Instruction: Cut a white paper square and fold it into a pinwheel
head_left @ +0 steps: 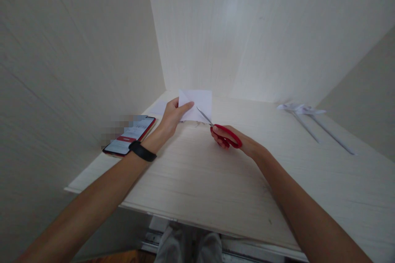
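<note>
— Well, start with the biggest thing: what's under everything?

— A pale wood-grain table (216, 181), set into a corner of light panelled walls (262, 28). Both forearms reach over it from the near edge.

— And on it?

— Far right, well apart from the hands, lie white paper pieces with long thin stems (311, 121); they're too small to say exactly what they are. At the left edge a red-cased phone (131, 136) lies flat, screen lit, just beside the left wrist, which wears a black band (142, 151).

— What about the hands?

— The left hand (173, 116) pinches a folded white sheet of paper (200, 102), thumb and fingers closed on its left edge, holding it up over the far part of the table. The right hand (230, 137) is closed through the red handles of the scissors (224, 131).

— Blades?

— Slightly parted, their tips meeting the paper's lower edge.
</note>
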Available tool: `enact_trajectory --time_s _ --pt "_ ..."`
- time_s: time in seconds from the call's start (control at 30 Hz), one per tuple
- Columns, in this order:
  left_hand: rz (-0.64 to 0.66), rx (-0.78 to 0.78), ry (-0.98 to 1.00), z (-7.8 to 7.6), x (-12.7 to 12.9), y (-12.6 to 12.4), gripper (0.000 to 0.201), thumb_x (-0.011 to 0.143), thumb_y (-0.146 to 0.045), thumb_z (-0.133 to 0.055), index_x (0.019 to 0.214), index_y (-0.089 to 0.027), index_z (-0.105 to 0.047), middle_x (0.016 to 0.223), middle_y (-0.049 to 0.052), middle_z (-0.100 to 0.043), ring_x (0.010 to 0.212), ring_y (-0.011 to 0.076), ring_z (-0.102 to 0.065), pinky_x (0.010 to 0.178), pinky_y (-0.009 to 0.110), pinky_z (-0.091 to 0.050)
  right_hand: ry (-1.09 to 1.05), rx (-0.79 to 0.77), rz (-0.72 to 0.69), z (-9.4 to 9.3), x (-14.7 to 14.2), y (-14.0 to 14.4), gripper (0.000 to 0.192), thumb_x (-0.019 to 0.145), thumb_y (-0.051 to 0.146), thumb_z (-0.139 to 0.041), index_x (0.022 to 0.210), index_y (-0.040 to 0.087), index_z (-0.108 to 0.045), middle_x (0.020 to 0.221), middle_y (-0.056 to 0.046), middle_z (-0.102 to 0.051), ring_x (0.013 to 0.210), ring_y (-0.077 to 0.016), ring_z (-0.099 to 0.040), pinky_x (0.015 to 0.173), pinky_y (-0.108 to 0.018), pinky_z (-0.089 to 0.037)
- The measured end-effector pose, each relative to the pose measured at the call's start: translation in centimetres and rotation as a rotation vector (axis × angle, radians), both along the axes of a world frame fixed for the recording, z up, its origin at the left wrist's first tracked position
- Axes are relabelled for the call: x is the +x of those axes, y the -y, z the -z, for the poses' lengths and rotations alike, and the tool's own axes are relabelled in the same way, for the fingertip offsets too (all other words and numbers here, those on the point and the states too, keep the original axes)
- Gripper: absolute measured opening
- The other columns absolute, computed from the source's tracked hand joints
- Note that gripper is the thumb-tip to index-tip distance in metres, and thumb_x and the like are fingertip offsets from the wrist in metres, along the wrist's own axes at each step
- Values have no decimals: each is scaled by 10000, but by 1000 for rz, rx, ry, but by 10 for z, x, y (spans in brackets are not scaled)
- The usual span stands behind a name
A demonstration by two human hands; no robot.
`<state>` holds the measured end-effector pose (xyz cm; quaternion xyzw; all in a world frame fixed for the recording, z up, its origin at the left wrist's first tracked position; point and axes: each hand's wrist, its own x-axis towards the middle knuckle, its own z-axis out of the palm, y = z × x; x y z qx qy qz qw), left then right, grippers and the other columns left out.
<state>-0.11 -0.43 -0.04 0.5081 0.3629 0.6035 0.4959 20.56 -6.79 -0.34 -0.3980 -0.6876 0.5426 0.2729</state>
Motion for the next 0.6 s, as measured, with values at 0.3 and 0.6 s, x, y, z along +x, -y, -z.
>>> enact_trajectory --time_s 0.3,0.6 --pt "11 10 -21 0 0 2 320 637 -327 -780 877 -131 -699 856 57 -724 699 163 -615 641 263 -461 15 6 9 1 -1 -1 560 825 745 -463 653 214 -431 589 44 -437 489 -97 -399 489 -261 -304" --pt "5 8 -14 2 0 0 330 636 -325 -792 884 -125 -706 885 68 -736 723 158 -633 660 255 -486 17 22 15 0 -2 0 551 839 725 -463 635 214 -418 572 46 -432 481 -92 -391 488 -259 -316"
